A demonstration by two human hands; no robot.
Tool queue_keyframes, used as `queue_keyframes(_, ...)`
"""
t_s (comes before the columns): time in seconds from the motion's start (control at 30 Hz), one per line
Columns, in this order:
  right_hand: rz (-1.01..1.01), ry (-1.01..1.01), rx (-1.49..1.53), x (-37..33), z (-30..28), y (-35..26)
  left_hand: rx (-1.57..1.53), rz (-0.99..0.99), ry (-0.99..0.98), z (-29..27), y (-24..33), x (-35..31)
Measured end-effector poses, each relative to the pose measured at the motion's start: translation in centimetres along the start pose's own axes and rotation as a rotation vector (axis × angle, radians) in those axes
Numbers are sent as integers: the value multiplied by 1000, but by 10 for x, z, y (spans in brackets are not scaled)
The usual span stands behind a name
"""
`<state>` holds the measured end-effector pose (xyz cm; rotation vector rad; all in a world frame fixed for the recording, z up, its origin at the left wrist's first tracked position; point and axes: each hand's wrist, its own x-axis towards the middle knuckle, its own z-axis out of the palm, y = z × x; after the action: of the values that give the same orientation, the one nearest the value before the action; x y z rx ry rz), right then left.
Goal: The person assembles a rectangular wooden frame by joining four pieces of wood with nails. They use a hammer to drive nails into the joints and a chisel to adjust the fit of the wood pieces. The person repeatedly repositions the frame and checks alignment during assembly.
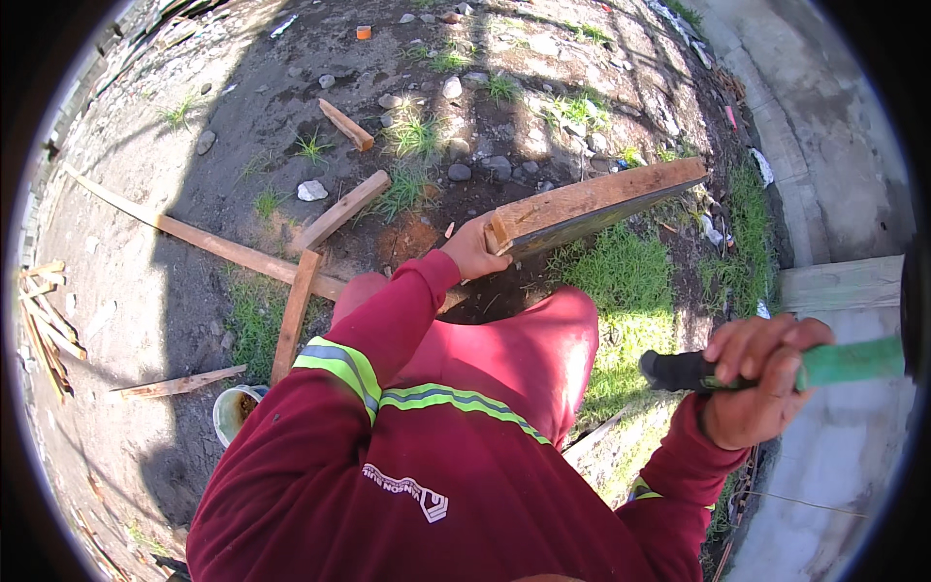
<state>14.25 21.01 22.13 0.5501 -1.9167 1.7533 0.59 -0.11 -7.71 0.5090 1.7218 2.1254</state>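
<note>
My left hand (pixel 472 250) is closed on the near end of a thick wooden board (pixel 606 197), which slants up and away to the right above the ground. The board's top edge is pale, and its side face is dark. Out to the right, my right hand (pixel 758 380) is wrapped round the black grip of a green-handled tool (pixel 853 362). The tool's far end runs into the dark rim, so its kind cannot be made out. My bent knees, in red trousers, lie between the two hands.
On the left, a long timber (pixel 208 241) lies over the soil, with shorter wood pieces (pixel 339 210) (pixel 294 315) against it. A bucket (pixel 233 412) stands at my left side. Stones and grass tufts dot the ground ahead. A concrete wall (pixel 824 126) borders the right.
</note>
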Motion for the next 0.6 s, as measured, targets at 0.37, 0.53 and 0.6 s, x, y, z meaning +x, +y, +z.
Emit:
queue_keyframes(0.37, 742, -441, -428, -38, 20, 43, -76, 88, -20, 0, -17, 3)
queue_keyframes(0.53, -199, -80, 170, 10, 2, 11, 53, 136, 138, 8, -22, -2)
queue_keyframes(0.6, -155, -15, -49, 15, 11, 17, 272, 53, 153, 13, -20, -10)
